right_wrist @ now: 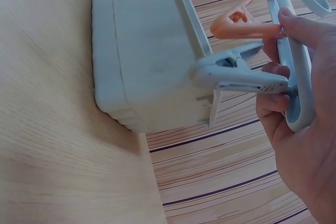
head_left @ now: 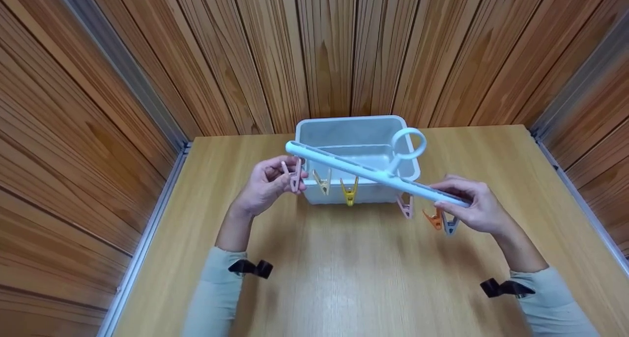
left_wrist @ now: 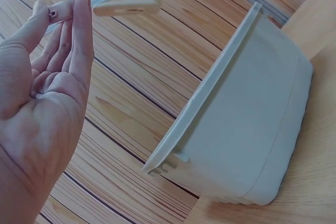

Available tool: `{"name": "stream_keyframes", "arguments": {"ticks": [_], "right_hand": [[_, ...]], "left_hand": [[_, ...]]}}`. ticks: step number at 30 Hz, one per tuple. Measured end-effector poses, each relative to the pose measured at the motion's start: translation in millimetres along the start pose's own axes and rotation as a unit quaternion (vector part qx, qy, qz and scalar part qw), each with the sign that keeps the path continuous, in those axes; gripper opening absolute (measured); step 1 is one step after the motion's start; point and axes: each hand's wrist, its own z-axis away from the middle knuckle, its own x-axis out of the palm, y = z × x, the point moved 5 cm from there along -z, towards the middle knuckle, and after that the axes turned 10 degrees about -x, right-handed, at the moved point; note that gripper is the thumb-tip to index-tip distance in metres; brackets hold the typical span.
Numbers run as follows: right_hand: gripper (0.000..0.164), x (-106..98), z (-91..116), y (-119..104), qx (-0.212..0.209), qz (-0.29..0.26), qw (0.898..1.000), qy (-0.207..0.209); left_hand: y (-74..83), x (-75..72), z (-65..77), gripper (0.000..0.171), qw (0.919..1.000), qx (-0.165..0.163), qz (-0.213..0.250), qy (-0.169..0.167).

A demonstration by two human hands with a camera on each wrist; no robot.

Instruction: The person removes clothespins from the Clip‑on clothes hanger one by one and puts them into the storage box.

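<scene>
A light blue clip hanger [head_left: 344, 166] with a ring hook [head_left: 423, 145] is held aslant in front of a tub, its left end higher in the head view. My right hand [head_left: 479, 207] grips the bar's right end, thumb on the near side. My left hand [head_left: 265, 187] pinches the pink clip [left_wrist: 63, 11] at the left end between thumb and fingers. From the bar also hang a cream clip [head_left: 324, 184], a yellow clip [head_left: 349, 193], a pale pink clip [head_left: 406, 208], an orange clip [right_wrist: 244, 27] and a grey-blue clip [right_wrist: 236, 76], the last beside my right fingers.
The pale grey tub [head_left: 314, 194] stands at the back of the wooden table [head_left: 344, 268], behind and below the hanger. Wood-panelled walls [head_left: 324, 57] rise at the back and on both sides. Metal rails [head_left: 147, 238] run along the table's sides.
</scene>
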Motion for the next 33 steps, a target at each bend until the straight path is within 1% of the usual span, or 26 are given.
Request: {"name": "stream_keyframes", "arguments": {"ticks": [2, 5, 8, 11, 14, 17, 21, 25, 29, 33], "right_hand": [[0.045, -1, 0, 0, -0.008, -0.015, 1.000, -0.010], [0.046, -2, 0, -1, -0.013, -0.024, 0.999, -0.019], [0.044, -2, 0, -2, -0.004, -0.011, 1.000, -0.022], [0.042, -3, 0, -2, 0.001, 0.002, 1.000, -0.019], [0.040, -5, 0, -2, 0.005, 0.018, 1.000, -0.013], [0.039, -5, 1, -2, 0.005, 0.025, 1.000, -0.007], [0.038, -4, 1, -2, 0.004, 0.032, 0.999, -0.003], [0.037, -2, 2, 0, -0.001, 0.026, 1.000, 0.002], [0.036, 0, 3, 2, -0.003, 0.014, 1.000, 0.007], [0.036, 1, 4, 4, -0.001, 0.007, 1.000, 0.008]], "left_hand": [[1.6, 0.5, 0.3, 0.038, 0.9999, 0.004, 0.005, -0.016], [3.7, 1.2, 0.1, 0.036, 0.9994, 0.006, 0.003, -0.033], [4.1, 1.6, -0.1, 0.034, 0.9993, 0.006, 0.004, -0.036], [3.0, 1.2, -0.3, 0.032, 0.9996, 0.008, -0.002, -0.028], [2.3, 0.2, -0.1, 0.028, 0.9996, 0.007, -0.026, -0.006], [2.5, -0.7, 0.5, 0.028, 0.9982, -0.001, -0.054, 0.028], [2.8, -1.0, 0.6, 0.035, 0.9933, -0.007, -0.089, 0.073], [4.6, 2.8, -0.6, 0.039, 0.9879, 0.005, -0.115, 0.103], [9.0, 9.9, -2.1, 0.041, 0.9801, 0.029, -0.149, 0.128], [12.2, 15.5, -2.4, 0.041, 0.9667, 0.042, -0.192, 0.164]]}}
